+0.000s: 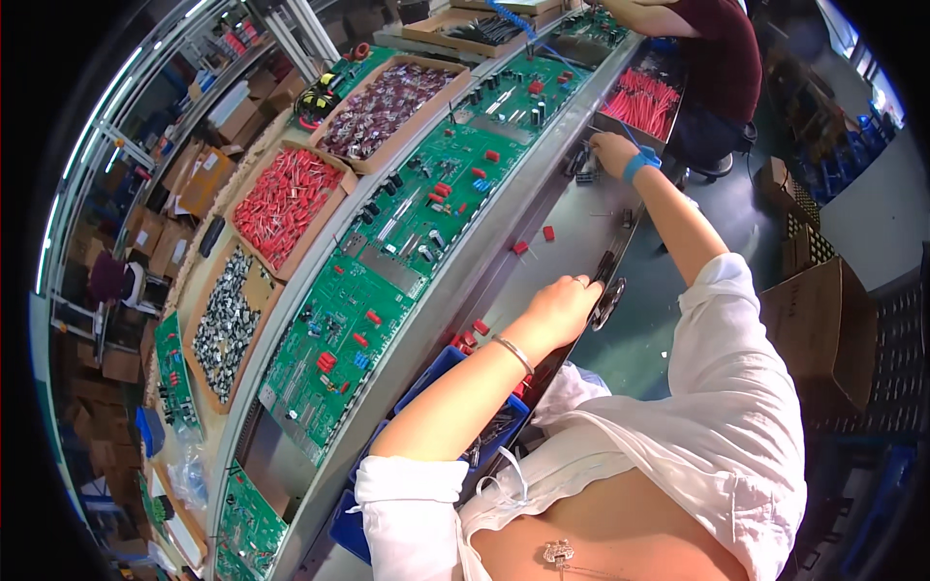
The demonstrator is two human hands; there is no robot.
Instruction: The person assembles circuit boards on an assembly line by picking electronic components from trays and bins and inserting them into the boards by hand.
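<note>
Grey metal worktop (572, 228) beside a line of green circuit boards (407, 228), with trays of loose parts beyond.

On the near edge of the worktop the left hand (562, 305) is rested, fingers curled loosely downward; whether anything is held cannot be told. The right hand (612, 152), banded at the wrist in blue, is closed over small dark components (581, 167) farther along the worktop, well apart from the left. Small red parts (470, 334) are scattered just beside the left wrist, above a blue bin (441, 373). A cardboard tray of red capacitors (286, 201) is set beyond the boards. Another person (712, 58) in dark red is seated further along.
</note>
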